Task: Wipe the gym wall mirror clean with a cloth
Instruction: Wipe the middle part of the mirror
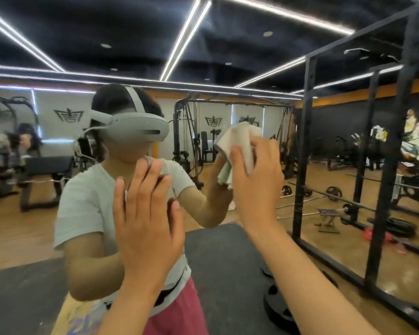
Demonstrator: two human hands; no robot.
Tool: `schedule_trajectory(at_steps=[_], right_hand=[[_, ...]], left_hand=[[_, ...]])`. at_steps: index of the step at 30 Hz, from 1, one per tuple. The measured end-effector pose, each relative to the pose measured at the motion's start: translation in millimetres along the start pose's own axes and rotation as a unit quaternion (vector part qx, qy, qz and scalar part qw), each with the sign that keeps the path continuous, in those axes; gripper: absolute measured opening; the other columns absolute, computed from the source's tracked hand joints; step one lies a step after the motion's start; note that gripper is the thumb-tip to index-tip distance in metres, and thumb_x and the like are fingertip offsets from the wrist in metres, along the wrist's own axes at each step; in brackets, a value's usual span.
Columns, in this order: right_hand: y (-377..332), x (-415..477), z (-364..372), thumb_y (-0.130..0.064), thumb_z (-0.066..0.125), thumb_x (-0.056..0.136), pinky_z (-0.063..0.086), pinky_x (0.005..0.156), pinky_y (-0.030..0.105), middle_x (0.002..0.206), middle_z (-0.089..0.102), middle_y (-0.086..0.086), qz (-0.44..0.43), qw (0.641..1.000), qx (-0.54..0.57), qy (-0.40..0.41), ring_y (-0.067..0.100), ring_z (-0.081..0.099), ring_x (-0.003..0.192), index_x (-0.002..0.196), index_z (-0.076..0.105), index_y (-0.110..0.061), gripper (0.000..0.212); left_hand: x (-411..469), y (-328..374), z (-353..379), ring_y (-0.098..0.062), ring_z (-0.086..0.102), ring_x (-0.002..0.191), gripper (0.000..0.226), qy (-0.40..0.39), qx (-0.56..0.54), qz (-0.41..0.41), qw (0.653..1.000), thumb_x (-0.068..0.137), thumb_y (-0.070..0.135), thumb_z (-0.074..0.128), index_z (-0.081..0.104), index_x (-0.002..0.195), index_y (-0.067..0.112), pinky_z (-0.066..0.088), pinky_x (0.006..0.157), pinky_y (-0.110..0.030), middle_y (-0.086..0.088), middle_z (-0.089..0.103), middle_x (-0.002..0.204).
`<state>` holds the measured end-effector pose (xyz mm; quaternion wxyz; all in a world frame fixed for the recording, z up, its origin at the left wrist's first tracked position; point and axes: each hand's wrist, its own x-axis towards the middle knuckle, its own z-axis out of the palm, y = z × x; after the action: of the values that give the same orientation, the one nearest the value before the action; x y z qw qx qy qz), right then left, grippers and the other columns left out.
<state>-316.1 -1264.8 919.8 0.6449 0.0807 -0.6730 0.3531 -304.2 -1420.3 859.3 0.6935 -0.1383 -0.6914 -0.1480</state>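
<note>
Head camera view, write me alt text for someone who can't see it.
A person's right hand presses a pale cloth against a gym wall mirror, while the left hand is raised open-palmed toward the glass. The reflection shows the person in a grey headset, weight machines behind, and a black power rack with a barbell at right.

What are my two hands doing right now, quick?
Left hand: open, fingers straight, holding nothing.
Right hand: open, fingers straight, pressing the cloth against the mirror.
</note>
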Motion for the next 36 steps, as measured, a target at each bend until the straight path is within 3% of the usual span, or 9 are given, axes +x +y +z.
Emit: schedule_trajectory(at_steps=[5,11,14,22,25,28,33,36], right_hand=[[-12.6,-22.5,14.6,-0.027,0.057,0.093,0.037,0.058,0.014,0.093,0.053,0.006,-0.123,0.992,0.016,-0.026,0.011,0.049,0.071,0.114,0.064,-0.011,0.027],[23.8,-13.3,-0.1,-0.020,0.062,0.091,0.033,0.057,0.014,0.088,0.055,0.009,-0.181,0.983,-0.026,-0.033,0.012,0.047,0.070,0.113,0.067,-0.006,0.026],[54.5,-0.3,-13.7,-0.018,0.061,0.091,0.034,0.058,0.018,0.087,0.053,0.011,-0.174,0.984,-0.029,-0.016,0.012,0.043,0.070,0.114,0.064,-0.006,0.026],[150.0,48.2,-62.1,-0.019,0.059,0.094,0.041,0.055,0.022,0.090,0.052,0.012,-0.156,0.985,-0.078,-0.012,0.016,0.050,0.070,0.116,0.060,-0.006,0.025],[182.9,70.3,-78.3,-0.022,0.054,0.095,0.040,0.055,0.024,0.092,0.053,0.014,-0.118,0.989,-0.092,-0.004,0.018,0.051,0.069,0.111,0.061,-0.002,0.027],[214.0,87.4,-95.2,-0.026,0.051,0.097,0.033,0.060,0.012,0.098,0.054,0.016,-0.031,0.995,-0.095,0.006,0.012,0.046,0.073,0.109,0.060,0.000,0.030],[227.1,93.4,-101.4,-0.020,0.060,0.095,0.036,0.068,0.004,0.104,0.052,0.011,0.128,0.990,-0.008,0.058,0.001,0.041,0.078,0.112,0.061,-0.004,0.023],[202.6,77.4,-87.8,-0.020,0.060,0.094,0.039,0.071,0.009,0.104,0.049,0.007,0.120,0.991,0.022,0.059,0.008,0.046,0.084,0.115,0.062,-0.006,0.025]], left_hand=[[0.5,1.5,1.0,-0.028,0.034,0.143,0.039,0.006,-0.013,-0.013,1.000,0.089,0.008,0.058,0.049,0.127,0.006,0.012,0.122,-0.044,-0.013,0.048,0.146],[8.9,43.3,13.8,-0.031,0.022,0.148,0.044,0.030,-0.123,-0.123,0.984,0.088,0.014,0.052,0.046,0.130,0.004,0.005,0.123,-0.049,-0.016,0.038,0.148],[14.3,70.5,29.4,-0.030,0.023,0.146,0.048,0.012,-0.130,-0.084,0.988,0.086,0.010,0.056,0.044,0.132,0.006,0.014,0.119,-0.058,-0.012,0.034,0.149],[26.2,159.1,90.8,-0.025,0.026,0.146,0.046,-0.035,-0.131,-0.007,0.991,0.090,0.020,0.048,0.043,0.135,0.011,0.010,0.123,-0.045,-0.011,0.042,0.150],[30.9,184.3,113.6,-0.025,0.027,0.146,0.049,-0.053,-0.115,0.010,0.992,0.089,0.020,0.048,0.046,0.137,0.009,0.010,0.124,-0.044,-0.011,0.043,0.150],[28.3,192.1,131.5,-0.025,0.027,0.147,0.048,-0.061,-0.097,-0.004,0.993,0.090,0.018,0.050,0.050,0.137,0.005,0.010,0.124,-0.043,-0.012,0.044,0.151],[18.3,190.2,142.9,-0.026,0.029,0.146,0.049,-0.041,-0.054,0.029,0.997,0.095,0.017,0.048,0.043,0.141,0.003,0.014,0.124,-0.042,-0.012,0.044,0.151],[19.0,190.6,145.2,-0.027,0.028,0.146,0.048,-0.031,-0.052,0.031,0.998,0.095,0.016,0.048,0.043,0.141,0.002,0.016,0.123,-0.045,-0.013,0.044,0.150]])
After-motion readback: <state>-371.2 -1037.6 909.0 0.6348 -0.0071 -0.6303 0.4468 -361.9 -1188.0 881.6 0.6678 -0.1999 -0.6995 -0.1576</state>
